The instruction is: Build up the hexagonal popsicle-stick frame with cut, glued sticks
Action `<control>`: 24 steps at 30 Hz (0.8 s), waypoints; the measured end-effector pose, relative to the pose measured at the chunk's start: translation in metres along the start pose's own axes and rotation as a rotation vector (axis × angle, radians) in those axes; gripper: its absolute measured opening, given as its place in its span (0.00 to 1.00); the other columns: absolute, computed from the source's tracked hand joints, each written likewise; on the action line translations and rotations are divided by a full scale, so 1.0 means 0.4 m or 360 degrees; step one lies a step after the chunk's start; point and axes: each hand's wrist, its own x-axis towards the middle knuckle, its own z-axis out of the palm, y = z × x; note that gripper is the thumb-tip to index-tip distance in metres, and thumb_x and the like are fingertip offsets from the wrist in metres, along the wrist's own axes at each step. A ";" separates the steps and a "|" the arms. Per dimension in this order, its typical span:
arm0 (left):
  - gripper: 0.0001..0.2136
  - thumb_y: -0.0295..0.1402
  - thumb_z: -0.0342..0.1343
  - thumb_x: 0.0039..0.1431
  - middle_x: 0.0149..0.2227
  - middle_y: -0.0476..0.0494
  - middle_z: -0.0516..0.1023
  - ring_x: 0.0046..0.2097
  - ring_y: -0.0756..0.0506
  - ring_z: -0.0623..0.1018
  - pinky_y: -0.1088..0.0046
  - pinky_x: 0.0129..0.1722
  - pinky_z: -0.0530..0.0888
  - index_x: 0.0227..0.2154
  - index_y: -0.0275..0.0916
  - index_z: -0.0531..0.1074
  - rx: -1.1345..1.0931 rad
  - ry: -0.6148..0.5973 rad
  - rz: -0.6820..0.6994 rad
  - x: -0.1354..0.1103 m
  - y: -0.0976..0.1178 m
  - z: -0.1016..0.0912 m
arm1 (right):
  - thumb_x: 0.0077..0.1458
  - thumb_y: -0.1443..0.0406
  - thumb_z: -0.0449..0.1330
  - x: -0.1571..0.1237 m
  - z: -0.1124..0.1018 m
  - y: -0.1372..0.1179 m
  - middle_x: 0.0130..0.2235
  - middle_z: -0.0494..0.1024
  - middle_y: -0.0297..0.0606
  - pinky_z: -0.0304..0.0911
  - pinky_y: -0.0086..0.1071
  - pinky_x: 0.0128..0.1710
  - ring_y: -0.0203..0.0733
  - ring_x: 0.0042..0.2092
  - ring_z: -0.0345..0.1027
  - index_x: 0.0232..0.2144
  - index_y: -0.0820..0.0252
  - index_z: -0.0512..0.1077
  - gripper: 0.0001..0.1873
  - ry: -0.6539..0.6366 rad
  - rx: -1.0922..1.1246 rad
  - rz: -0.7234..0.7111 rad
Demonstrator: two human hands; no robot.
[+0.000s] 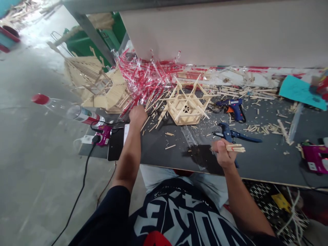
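Observation:
My right hand [224, 153] is wrapped around a small bundle of wooden sticks [237, 148] with a red band, held above the table's front part. My left hand [138, 117] is closed at the edge of a pile of clear-and-red plastic wrappers [151, 77], beside loose wooden sticks [161, 118]. Its fingertips are hidden, so I cannot make out what it grips. Between and beyond my hands stands a six-sided wooden stick frame [189, 106]. A blue cutter [227, 131] lies just behind my right hand, and a blue glue gun [237, 108] farther back.
At the left edge are a larger stick model [107, 92], a plastic bottle [79, 114], a purple power box [104, 135] with cables and a dark phone [115, 145]. A clear ruler [189, 138] lies mid-table. Stick offcuts [266, 128] and a turquoise sheet [301, 92] are on the right.

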 end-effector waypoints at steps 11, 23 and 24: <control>0.23 0.23 0.49 0.69 0.63 0.14 0.80 0.64 0.28 0.82 0.56 0.61 0.79 0.63 0.23 0.76 0.0058 -0.0072 -0.0062 0.022 -0.003 -0.016 | 0.73 0.44 0.61 0.007 0.013 -0.003 0.17 0.52 0.23 0.43 0.31 0.19 0.31 0.19 0.43 0.21 0.52 0.55 0.34 0.0089 0.0216 -0.0203; 0.20 0.32 0.53 0.75 0.62 0.18 0.82 0.65 0.29 0.82 0.57 0.62 0.78 0.61 0.27 0.79 0.0011 -0.0042 0.0001 0.001 0.010 -0.013 | 0.72 0.45 0.63 0.012 0.028 -0.015 0.16 0.51 0.22 0.43 0.28 0.19 0.30 0.18 0.43 0.21 0.54 0.54 0.35 0.0194 0.0320 -0.0240; 0.20 0.32 0.53 0.75 0.62 0.17 0.81 0.65 0.29 0.81 0.57 0.62 0.78 0.62 0.26 0.78 0.0012 -0.0038 -0.0003 0.002 0.013 -0.013 | 0.72 0.46 0.64 0.012 0.028 -0.016 0.16 0.51 0.22 0.43 0.28 0.19 0.29 0.18 0.42 0.21 0.54 0.54 0.35 0.0202 0.0330 -0.0239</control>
